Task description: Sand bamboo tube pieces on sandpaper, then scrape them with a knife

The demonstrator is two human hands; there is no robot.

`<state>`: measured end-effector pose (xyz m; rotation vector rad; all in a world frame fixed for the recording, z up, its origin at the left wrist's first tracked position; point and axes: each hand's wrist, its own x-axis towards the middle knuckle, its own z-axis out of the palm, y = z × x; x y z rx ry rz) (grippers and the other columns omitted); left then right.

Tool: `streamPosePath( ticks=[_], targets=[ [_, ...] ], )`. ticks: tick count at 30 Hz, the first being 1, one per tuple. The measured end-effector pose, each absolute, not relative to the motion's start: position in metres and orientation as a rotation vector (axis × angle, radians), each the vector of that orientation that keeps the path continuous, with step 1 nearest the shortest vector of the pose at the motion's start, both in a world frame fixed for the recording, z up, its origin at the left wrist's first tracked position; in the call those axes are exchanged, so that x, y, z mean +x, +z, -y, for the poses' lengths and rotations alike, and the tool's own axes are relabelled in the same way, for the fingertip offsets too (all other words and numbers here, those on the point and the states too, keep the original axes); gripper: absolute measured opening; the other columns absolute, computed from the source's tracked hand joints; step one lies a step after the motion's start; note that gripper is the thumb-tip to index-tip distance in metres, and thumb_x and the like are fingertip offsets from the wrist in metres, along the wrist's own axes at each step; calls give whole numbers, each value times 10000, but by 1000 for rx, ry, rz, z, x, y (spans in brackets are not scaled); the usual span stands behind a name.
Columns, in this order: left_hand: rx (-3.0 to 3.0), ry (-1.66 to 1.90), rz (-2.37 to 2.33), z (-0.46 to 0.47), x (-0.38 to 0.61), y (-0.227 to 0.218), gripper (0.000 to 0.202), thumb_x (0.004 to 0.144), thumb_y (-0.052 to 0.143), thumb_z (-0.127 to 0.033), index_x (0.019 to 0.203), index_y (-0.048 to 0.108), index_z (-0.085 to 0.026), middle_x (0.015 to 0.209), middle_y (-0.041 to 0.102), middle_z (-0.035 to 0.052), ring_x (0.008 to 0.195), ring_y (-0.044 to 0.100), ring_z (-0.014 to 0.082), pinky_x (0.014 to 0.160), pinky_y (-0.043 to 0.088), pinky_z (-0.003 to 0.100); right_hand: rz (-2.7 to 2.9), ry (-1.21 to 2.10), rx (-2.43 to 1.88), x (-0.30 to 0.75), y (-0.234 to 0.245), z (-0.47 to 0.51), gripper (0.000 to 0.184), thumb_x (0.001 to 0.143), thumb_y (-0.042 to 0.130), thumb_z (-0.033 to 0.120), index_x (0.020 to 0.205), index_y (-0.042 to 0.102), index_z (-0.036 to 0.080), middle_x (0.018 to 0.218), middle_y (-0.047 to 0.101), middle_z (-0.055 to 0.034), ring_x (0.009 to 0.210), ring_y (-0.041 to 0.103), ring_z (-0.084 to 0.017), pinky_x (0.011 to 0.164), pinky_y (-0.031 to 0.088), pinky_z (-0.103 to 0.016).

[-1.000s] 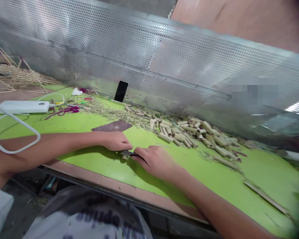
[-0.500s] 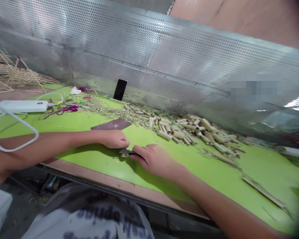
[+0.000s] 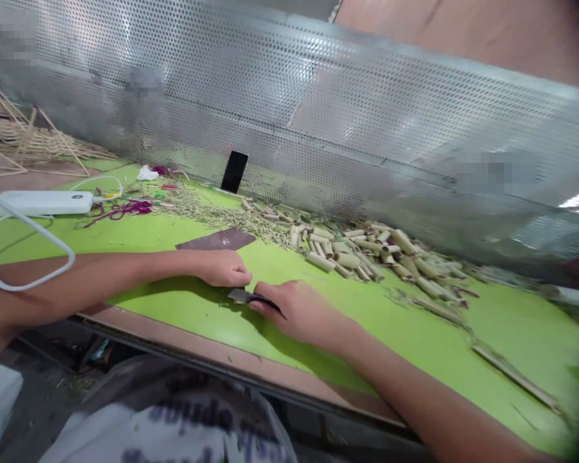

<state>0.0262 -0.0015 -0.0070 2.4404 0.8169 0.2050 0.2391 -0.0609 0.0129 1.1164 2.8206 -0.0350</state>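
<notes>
My right hand [image 3: 294,312] is closed round the dark handle of a knife [image 3: 238,296], whose short blade points left, low over the green tabletop [image 3: 174,308]. Just beyond the blade, my left hand [image 3: 226,268] is curled into a fist with the knuckles up. Whatever its fingers may hold is hidden from this side. A small pale bit lies by the blade, too small to name. Behind the left hand a flat brown sheet [image 3: 217,239] rests on the table.
Cut hollow stem pieces [image 3: 347,257] are heaped at the back right, beside thin shavings [image 3: 241,222]. A black phone [image 3: 234,172] leans on the perforated metal screen [image 3: 294,128]. On the left are a white power strip [image 3: 43,202], purple yarn [image 3: 135,207] and stick frames [image 3: 33,138].
The knife blade has shifted slightly left and turned a little in my right hand's grip. My left hand stays almost where it was.
</notes>
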Motion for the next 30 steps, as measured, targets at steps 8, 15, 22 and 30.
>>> streamPosePath(
  ticks=[8, 15, 22, 30],
  targets=[
    [2451, 194, -831, 2, 26, -9, 401, 853, 432, -263, 514, 220, -238, 506, 186, -35, 505, 195, 144, 541, 159, 332, -2793, -37, 1113, 244, 13, 59, 314, 1065, 399, 412, 974, 617, 205, 672, 637, -27, 574, 525, -173, 554, 198, -295],
    [2475, 181, -845, 4, 25, -6, 385, 851, 425, -257, 525, 221, -234, 527, 182, -32, 515, 212, 144, 550, 150, 342, -2820, -50, 1086, 247, 11, 58, 328, 1070, 383, 424, 972, 607, 205, 651, 614, -17, 567, 506, -171, 545, 191, -291],
    [2475, 189, -828, 2, 25, -9, 367, 855, 417, -268, 527, 261, -219, 504, 223, -30, 500, 228, 138, 535, 168, 333, -2825, -72, 1065, 240, 16, 58, 304, 1061, 401, 396, 964, 611, 198, 655, 602, -18, 572, 500, -172, 553, 205, -290],
    [2493, 219, -780, 1, 26, -10, 399, 860, 424, -275, 522, 217, -230, 502, 181, -42, 486, 189, 130, 531, 148, 338, -2773, -107, 1060, 249, 14, 56, 360, 1073, 349, 435, 964, 598, 200, 656, 605, -21, 560, 495, -174, 545, 202, -289]
  ],
)
